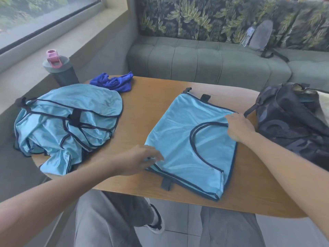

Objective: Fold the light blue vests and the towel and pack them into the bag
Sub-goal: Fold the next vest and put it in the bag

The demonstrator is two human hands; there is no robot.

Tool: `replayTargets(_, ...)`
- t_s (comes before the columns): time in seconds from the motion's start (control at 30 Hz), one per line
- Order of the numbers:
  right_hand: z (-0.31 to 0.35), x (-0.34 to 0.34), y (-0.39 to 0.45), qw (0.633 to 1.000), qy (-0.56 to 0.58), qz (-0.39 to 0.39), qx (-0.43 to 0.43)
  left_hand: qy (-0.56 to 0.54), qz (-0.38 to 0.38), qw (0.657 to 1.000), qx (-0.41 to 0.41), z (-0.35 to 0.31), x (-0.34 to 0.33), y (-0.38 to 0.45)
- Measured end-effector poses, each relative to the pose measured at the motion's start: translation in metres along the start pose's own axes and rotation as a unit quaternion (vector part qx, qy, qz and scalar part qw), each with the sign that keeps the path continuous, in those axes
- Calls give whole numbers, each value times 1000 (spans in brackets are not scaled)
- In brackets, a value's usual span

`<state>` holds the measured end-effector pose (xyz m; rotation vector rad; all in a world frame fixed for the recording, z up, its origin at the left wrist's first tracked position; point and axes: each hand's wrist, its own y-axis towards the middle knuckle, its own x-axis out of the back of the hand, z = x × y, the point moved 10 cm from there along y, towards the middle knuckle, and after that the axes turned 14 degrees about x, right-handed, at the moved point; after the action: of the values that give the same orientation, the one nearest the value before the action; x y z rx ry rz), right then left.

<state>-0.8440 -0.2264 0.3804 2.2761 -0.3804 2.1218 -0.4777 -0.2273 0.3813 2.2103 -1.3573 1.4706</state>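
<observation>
A light blue vest (179, 132) with dark trim lies folded flat on the wooden table (147, 107). My left hand (140, 160) pinches its near left corner. My right hand (239, 128) grips its right edge by the neckline trim. A rumpled pile of more light blue vests (65, 122) sits at the table's left end. The crumpled dark blue towel (115, 82) lies behind that pile. A dark bag (292, 122) stands at the table's right end, its top open.
A grey bottle with a pink lid (58, 68) stands at the far left by the window sill. A green sofa (204, 59) runs behind the table, with a grey backpack and a plastic bottle (261, 35) on it. My knees are under the table's near edge.
</observation>
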Motion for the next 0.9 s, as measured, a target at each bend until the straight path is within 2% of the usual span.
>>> replayTargets(0.13, 60, 13, -36, 988, 134, -55, 54, -2, -66, 997, 30, 27, 33, 6)
replayTargets(0.23, 111, 9, -77, 966, 218, -67, 120, 23, -17, 999, 41, 45, 26, 5)
replayTargets(0.33, 151, 1, -112, 948, 244, -73, 189, 11, 15, 999, 39, 44, 16, 1)
replayTargets(0.47, 171, -17, -139, 951, 200, -59, 227, 34, -13, 999, 39, 35, 14, -4)
replayTargets(0.6, 166, -34, -147, 958, 136, -52, 247, 148, -50, 987, 31, 30, 11, -16)
replayTargets(0.7, 163, -41, -152, 958, 105, -67, 258, 218, -25, 975, 16, 32, -7, -26)
replayTargets(0.77, 163, -43, -156, 957, 84, -89, 262, 218, -13, 976, 15, 33, -18, -33)
replayTargets(0.9, 164, -47, -160, 955, 54, -111, 269, 156, -67, 985, 29, 41, -13, -45)
